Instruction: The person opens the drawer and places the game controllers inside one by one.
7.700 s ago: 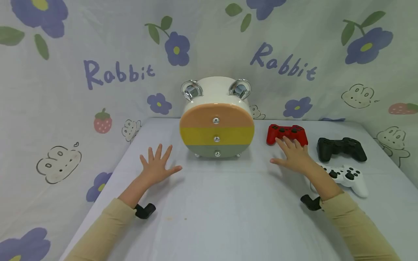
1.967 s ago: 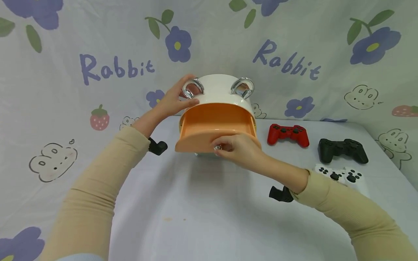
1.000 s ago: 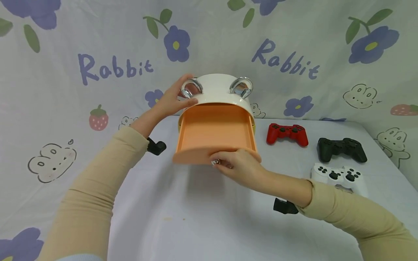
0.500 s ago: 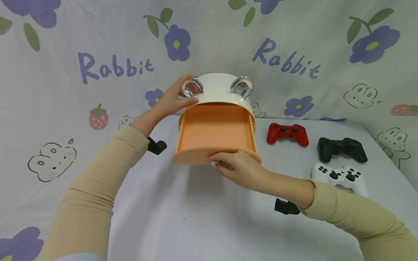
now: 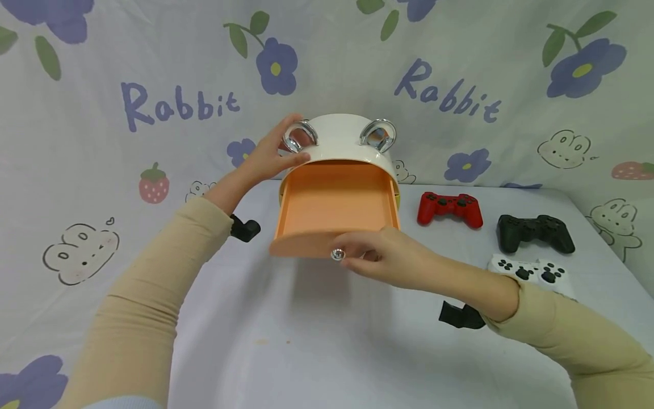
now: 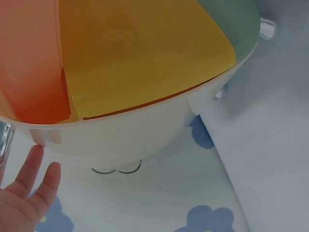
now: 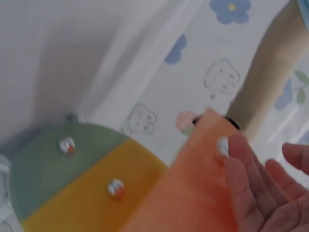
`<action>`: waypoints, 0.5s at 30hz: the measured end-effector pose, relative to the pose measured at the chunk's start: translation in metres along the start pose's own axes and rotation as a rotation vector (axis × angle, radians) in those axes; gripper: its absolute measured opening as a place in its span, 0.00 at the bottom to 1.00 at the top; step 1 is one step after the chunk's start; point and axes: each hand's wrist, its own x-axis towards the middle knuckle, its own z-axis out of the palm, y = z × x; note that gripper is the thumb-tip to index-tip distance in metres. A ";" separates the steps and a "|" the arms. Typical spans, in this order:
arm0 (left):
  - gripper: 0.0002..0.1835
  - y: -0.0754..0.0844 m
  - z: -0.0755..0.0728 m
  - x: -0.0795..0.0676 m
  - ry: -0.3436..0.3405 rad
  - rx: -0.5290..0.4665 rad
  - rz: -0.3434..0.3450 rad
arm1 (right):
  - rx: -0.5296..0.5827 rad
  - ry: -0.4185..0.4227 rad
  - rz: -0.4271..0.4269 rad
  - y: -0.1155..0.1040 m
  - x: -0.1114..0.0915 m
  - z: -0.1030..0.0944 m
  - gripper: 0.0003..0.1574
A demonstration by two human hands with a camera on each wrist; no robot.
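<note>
A small white drawer cabinet [image 5: 339, 133] with two chrome ring ears stands on the table. Its orange top drawer [image 5: 339, 201] is pulled far out, with nothing inside. My left hand [image 5: 268, 156] holds the cabinet's upper left corner, thumb in front of the ear and fingers behind it; the left wrist view shows fingertips at the white shell. Beside the drawer's silver knob [image 5: 338, 254] is my right hand [image 5: 390, 258], its thumb spread away from the fingers in the right wrist view. Below, the yellow drawer [image 7: 96, 203] and green drawer [image 7: 53, 169] are closed.
Right of the cabinet lie three game controllers: red [image 5: 449, 210], black [image 5: 535, 233] and white [image 5: 531, 270], the last partly hidden by my right forearm. A printed cloth [image 5: 327, 57] hangs behind the white table [image 5: 306, 352].
My left hand has gone from over the table to the cabinet. The orange drawer has slid out toward me. My right hand has just let go of its knob and shifted slightly right.
</note>
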 end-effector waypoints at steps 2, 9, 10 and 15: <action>0.40 -0.001 0.000 0.000 0.001 0.000 -0.004 | 0.030 -0.011 -0.019 -0.002 -0.001 -0.009 0.17; 0.41 -0.001 0.000 0.000 -0.003 0.005 -0.006 | -0.044 0.050 0.028 -0.005 -0.009 -0.041 0.18; 0.41 -0.001 0.000 0.000 -0.004 0.009 -0.006 | -0.049 0.062 0.042 -0.005 -0.010 -0.045 0.18; 0.42 0.000 0.000 0.000 0.001 0.014 -0.003 | -0.062 0.123 0.030 -0.003 -0.012 -0.066 0.20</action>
